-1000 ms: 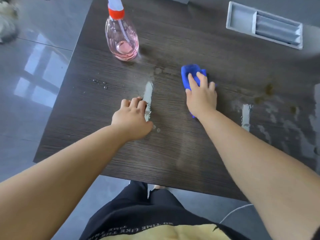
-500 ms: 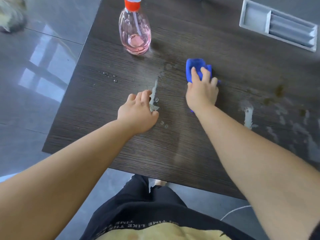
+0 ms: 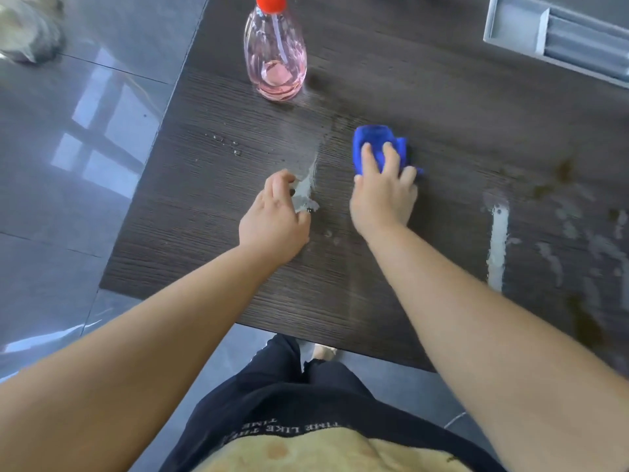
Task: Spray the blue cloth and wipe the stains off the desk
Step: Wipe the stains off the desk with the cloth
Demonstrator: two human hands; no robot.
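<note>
Pressing down on the blue cloth (image 3: 372, 139), the right hand (image 3: 383, 199) is lying over it with its fingers spread and laid along the top, not curled round it. The cloth is sitting bunched on the desk (image 3: 340, 294), showing beyond the fingertips and peeking out at the hand's outer side. The left hand (image 3: 274, 219) is resting on the desk just beside the right one, its fingers hanging loosely curled and holding nothing. The two hands are staying apart, with a wet streak (image 3: 306, 189) glistening between them, right at the left fingertips. A pink spray bottle (image 3: 275, 56) with a red collar is standing upright beyond the left hand, well clear of both hands. Small droplets (image 3: 224, 141) are lying ahead of the left hand, toward its outer side. Brown stains (image 3: 563, 172) are showing well out to the right of the right hand, with a pale smear (image 3: 497, 243) gleaming nearer the right forearm. A grey tray (image 3: 517, 27) is sitting far beyond the right hand.
</note>
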